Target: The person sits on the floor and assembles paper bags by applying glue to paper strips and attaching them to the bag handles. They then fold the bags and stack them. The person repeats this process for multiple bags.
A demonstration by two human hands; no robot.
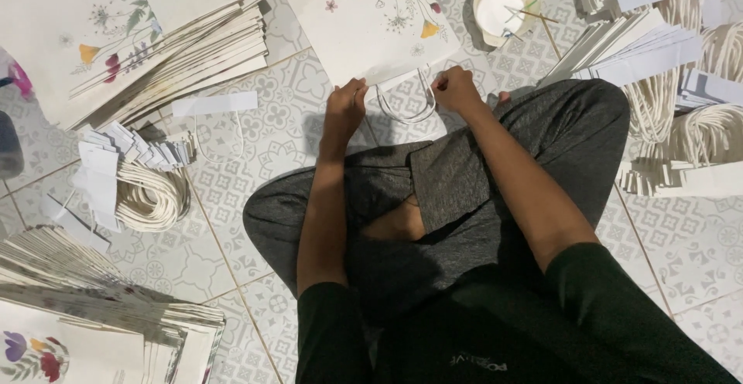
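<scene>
bag stacks [155, 51], glue bowl [501, 8], cord bundles [151, 194]

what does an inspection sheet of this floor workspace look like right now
surface: patterned tile floor, person sits cross-legged on it
job's things: flat white paper bag with flower print, its white cord handle by both hands
clutter: stacks of flowered bags, loose paper strip, cord bundles with paper strips, folded strip piles, small cup of white paste with sticks
grippers: left hand and right hand pinch the bag's near edge
cables: nothing seen
surroundings: more bag stacks at lower left
</scene>
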